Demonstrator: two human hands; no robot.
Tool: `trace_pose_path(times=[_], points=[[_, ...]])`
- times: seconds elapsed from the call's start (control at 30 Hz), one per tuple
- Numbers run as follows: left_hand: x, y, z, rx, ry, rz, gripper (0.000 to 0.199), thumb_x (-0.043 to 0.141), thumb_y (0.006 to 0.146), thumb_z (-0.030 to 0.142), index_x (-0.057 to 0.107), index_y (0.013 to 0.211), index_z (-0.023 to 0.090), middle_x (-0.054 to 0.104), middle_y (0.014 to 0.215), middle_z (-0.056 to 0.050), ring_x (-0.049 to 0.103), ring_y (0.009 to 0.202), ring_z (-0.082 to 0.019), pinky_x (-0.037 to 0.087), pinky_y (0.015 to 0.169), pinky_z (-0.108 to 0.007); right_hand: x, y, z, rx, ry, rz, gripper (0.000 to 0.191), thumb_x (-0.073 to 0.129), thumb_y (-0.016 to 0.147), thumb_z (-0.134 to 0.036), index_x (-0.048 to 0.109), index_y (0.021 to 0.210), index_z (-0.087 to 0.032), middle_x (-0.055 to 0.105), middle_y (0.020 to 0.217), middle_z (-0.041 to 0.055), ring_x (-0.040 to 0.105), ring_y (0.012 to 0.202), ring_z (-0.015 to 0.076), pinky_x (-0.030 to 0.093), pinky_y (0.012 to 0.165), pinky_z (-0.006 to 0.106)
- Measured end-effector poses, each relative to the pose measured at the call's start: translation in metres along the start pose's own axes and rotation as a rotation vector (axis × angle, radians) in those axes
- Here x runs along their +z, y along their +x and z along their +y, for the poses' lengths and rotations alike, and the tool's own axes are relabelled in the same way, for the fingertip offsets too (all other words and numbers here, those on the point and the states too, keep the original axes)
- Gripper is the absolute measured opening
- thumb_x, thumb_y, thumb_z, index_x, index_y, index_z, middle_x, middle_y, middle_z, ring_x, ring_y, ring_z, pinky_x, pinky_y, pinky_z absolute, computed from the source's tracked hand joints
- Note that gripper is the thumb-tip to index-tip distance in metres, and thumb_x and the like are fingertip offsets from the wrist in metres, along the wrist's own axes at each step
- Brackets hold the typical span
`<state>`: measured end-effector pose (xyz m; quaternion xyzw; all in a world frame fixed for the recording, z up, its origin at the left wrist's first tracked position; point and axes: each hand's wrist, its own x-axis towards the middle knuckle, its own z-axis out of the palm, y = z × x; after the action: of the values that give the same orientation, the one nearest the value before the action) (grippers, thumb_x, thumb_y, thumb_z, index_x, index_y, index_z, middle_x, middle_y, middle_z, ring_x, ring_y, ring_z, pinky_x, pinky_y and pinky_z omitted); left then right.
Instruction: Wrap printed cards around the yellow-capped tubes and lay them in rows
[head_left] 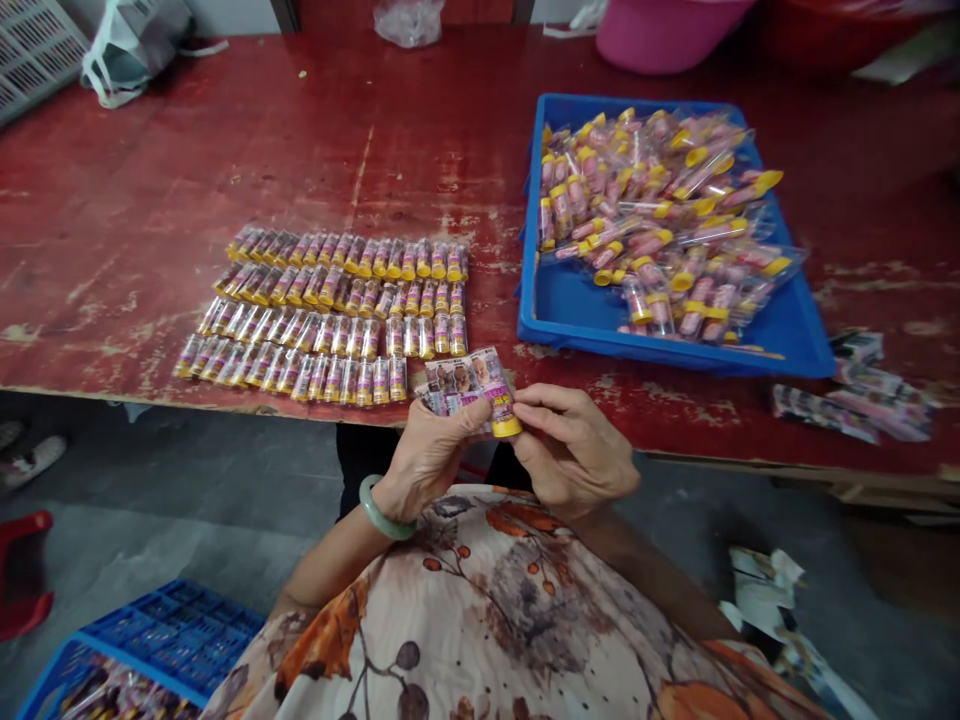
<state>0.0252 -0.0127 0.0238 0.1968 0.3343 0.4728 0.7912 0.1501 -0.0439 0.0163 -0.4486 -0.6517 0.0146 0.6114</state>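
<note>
Printed sheets point(454, 378): they look thin, so a light, flat pinch should suit them better than a squeeze, with their edges kept even.
Yellow-ended tube point(502, 408): probably best steadied low, near its yellow end, leaving the print uncovered.
Left hand point(431, 450): closed on the sheets, thumb over the top and its tip beside the tube – the bangle point(382, 512) sits clear at the wrist.
Right hand point(581, 450): a narrow pinch at the tube's right side (how firm, I cannot tell).
Tube in the grip: between both hands' fingertips, near the table edge, yellow end towards the body.
Tube rows point(330, 285): on the red table point(262, 130), beyond the left hand.
Blue tray point(637, 350): ahead and to the right, holding wrapped pieces point(652, 240).
</note>
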Motion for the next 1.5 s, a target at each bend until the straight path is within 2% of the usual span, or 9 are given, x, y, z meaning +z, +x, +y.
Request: trace_pose_path(times=[0.17, 0.43, 0.63, 0.83, 0.93, 1.1, 1.27, 1.4, 1.5], points=[[-0.001, -0.002, -0.005, 0.004, 0.003, -0.006, 0.033, 0.086, 0.062, 0.027, 0.072, 0.090, 0.016, 0.074, 0.090, -0.004, 0.068, 0.080, -0.017, 0.055, 0.081, -0.031, 0.001, 0.001, -0.005, 0.015, 0.012, 0.044, 0.030, 0.062, 0.075, -0.001, 0.070, 0.094, -0.022, 0.071, 0.094, 0.0047, 0.067, 0.076, 0.0168, 0.054, 0.059, 0.029], [-0.002, -0.005, -0.009, -0.021, 0.022, -0.017, 0.033, 0.084, 0.065, 0.028, 0.071, 0.092, 0.016, 0.074, 0.089, -0.004, 0.068, 0.079, -0.017, 0.057, 0.075, -0.031, 0.002, -0.005, -0.006, 0.028, -0.049, 0.066, 0.030, 0.064, 0.073, 0.002, 0.070, 0.089, -0.023, 0.071, 0.093, 0.0024, 0.067, 0.073, 0.0155, 0.054, 0.057, 0.028], [-0.001, -0.007, -0.009, -0.059, -0.029, 0.001, 0.049, 0.087, 0.060, 0.026, 0.070, 0.105, 0.018, 0.074, 0.095, -0.006, 0.070, 0.084, -0.021, 0.058, 0.074, -0.033, 0.000, -0.011, -0.006, 0.025, -0.105, 0.062, 0.030, 0.065, 0.073, 0.000, 0.069, 0.089, -0.025, 0.071, 0.095, 0.0023, 0.067, 0.075, 0.0160, 0.055, 0.058, 0.029], [0.000, -0.006, -0.011, -0.058, -0.016, -0.023, 0.051, 0.086, 0.061, 0.027, 0.069, 0.108, 0.018, 0.075, 0.096, -0.007, 0.070, 0.085, -0.022, 0.058, 0.073, -0.033, 0.001, -0.010, -0.008, -0.018, -0.154, 0.066, 0.030, 0.064, 0.075, 0.001, 0.068, 0.089, -0.025, 0.071, 0.096, 0.0021, 0.068, 0.075, 0.0156, 0.056, 0.058, 0.027], [-0.001, -0.006, -0.010, -0.053, -0.013, -0.031, 0.049, 0.085, 0.063, 0.026, 0.069, 0.108, 0.018, 0.074, 0.093, -0.006, 0.070, 0.081, -0.020, 0.057, 0.071, -0.031, 0.001, -0.010, -0.007, -0.035, -0.158, 0.069, 0.032, 0.064, 0.074, 0.003, 0.069, 0.091, -0.024, 0.071, 0.097, 0.0029, 0.068, 0.075, 0.0157, 0.056, 0.059, 0.027], [-0.003, -0.004, -0.008, -0.060, -0.033, 0.033, 0.049, 0.087, 0.060, 0.023, 0.069, 0.105, 0.018, 0.073, 0.084, -0.002, 0.068, 0.072, -0.016, 0.056, 0.068, -0.029, 0.001, -0.008, -0.007, -0.017, -0.155, 0.044, 0.031, 0.064, 0.075, 0.000, 0.069, 0.094, -0.024, 0.071, 0.097, 0.0032, 0.069, 0.077, 0.0160, 0.057, 0.062, 0.027], [-0.005, -0.004, -0.006, -0.065, -0.008, 0.013, 0.034, 0.087, 0.060, 0.025, 0.072, 0.088, 0.016, 0.073, 0.084, -0.003, 0.067, 0.072, -0.015, 0.056, 0.070, -0.029, 0.004, -0.009, -0.006, 0.046, -0.133, 0.066, 0.031, 0.065, 0.075, -0.006, 0.068, 0.100, -0.024, 0.070, 0.092, 0.0046, 0.067, 0.074, 0.0170, 0.056, 0.059, 0.029], [-0.006, -0.004, -0.005, -0.042, 0.009, -0.001, 0.027, 0.085, 0.063, 0.026, 0.073, 0.085, 0.015, 0.073, 0.084, -0.003, 0.067, 0.071, -0.013, 0.054, 0.073, -0.026, 0.006, -0.014, -0.002, 0.140, -0.061, 0.067, 0.042, 0.063, 0.075, -0.010, 0.064, 0.114, -0.026, 0.069, 0.106, 0.0068, 0.059, 0.060, 0.0122, 0.049, 0.046, 0.026], [-0.007, -0.004, -0.004, -0.046, 0.016, -0.032, 0.026, 0.084, 0.065, 0.026, 0.074, 0.086, 0.016, 0.073, 0.083, -0.003, 0.066, 0.071, -0.013, 0.053, 0.072, -0.025, 0.004, -0.014, 0.001, 0.207, 0.000, -0.021, 0.055, 0.061, 0.073, -0.014, 0.057, 0.127, -0.025, 0.064, 0.121, 0.0089, 0.054, 0.058, 0.0106, 0.052, 0.050, 0.029]])
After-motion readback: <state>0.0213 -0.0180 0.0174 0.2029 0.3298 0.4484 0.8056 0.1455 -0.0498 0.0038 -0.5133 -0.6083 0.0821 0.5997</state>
